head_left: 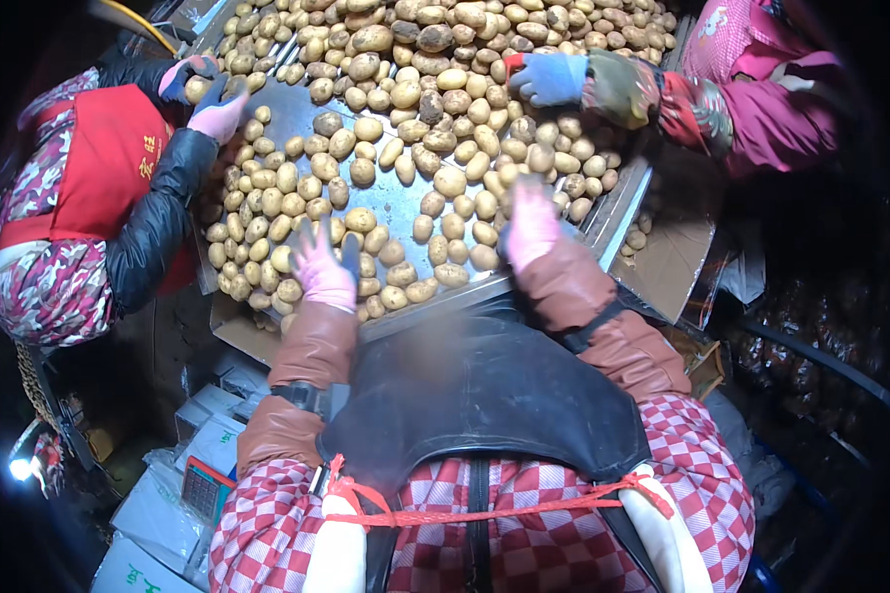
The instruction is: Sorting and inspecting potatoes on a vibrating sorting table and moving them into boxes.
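Many potatoes (450, 181) lie over a metal sorting table (391, 208) in front of me, heaped at the far side and looser in the middle. My left hand (324, 272), in a pink glove with a dark thumb side, rests over potatoes at the near left with its fingers spread. My right hand (531, 227), in a similar glove, reaches over the potatoes near the table's right edge. Its fingers look stretched out, though motion smears their tips. I see no potato gripped in either hand; what lies under the palms is hidden.
A co-worker's gloved hands (218, 104) handle potatoes at the left edge. From the right, another co-worker's blue-gloved hand (552, 79) reaches onto the heap. Cardboard (667, 257) hangs below the right edge. White boxes (163, 509) and a calculator-like device (206, 489) sit lower left.
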Motion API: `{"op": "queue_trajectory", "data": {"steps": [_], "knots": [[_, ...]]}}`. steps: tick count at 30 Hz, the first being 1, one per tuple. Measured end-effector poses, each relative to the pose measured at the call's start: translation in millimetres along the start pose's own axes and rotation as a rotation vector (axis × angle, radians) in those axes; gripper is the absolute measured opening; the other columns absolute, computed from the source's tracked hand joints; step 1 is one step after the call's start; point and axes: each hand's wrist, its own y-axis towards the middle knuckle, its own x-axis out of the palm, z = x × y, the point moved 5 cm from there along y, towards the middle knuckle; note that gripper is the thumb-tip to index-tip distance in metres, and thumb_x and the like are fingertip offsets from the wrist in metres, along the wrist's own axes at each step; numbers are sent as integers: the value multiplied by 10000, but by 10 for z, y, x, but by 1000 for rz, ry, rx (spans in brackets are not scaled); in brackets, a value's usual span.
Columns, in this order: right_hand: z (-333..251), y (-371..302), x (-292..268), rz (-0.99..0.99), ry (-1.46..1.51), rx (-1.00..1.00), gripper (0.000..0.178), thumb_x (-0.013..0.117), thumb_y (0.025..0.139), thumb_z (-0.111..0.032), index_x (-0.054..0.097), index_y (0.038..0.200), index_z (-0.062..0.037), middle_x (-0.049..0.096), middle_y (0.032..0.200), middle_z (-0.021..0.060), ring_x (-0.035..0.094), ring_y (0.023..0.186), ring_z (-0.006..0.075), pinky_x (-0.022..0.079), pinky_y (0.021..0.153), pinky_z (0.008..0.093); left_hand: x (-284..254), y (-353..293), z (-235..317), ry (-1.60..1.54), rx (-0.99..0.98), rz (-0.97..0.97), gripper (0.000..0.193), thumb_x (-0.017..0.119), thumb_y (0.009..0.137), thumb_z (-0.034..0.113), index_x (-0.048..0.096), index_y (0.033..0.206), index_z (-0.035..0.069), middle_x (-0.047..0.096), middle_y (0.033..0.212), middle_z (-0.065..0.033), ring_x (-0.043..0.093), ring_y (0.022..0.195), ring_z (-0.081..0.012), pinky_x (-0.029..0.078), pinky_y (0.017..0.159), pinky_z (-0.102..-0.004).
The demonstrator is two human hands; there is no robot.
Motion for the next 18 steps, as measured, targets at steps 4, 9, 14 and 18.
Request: {"op": "queue_trajectory", "data": {"steps": [4,9,14,18], "knots": [[-535,29,322,-50,22,-204,648,619,801,-35,514,1434,-124,424,1546,178,342,1449,447,370,1167,499,-3,235,848,-238,368,-20,495,655,919,306,582,1393,184,480,1493,-179,418,1390,-397,294,1167,-551],[-298,4,542,-284,502,-282,557,578,839,31,598,1380,-101,502,1501,155,468,1394,328,444,1113,421,128,927,1538,-267,649,-122,487,609,953,372,552,1423,260,444,1540,-121,372,1441,-363,265,1180,-587],[-9,-168,128,-564,1406,489,412,593,937,30,629,1340,-46,667,1244,64,649,954,114,530,744,237,317,1263,874,8,592,-268,513,590,951,482,547,1420,278,478,1513,-100,402,1429,-307,216,1177,-646],[240,-323,-152,-365,1741,705,420,613,969,-26,568,1386,-14,688,1165,79,657,931,130,545,688,242,140,879,314,-28,465,-142,574,655,932,435,513,1460,257,487,1496,-139,415,1415,-336,246,1182,-614]]}}
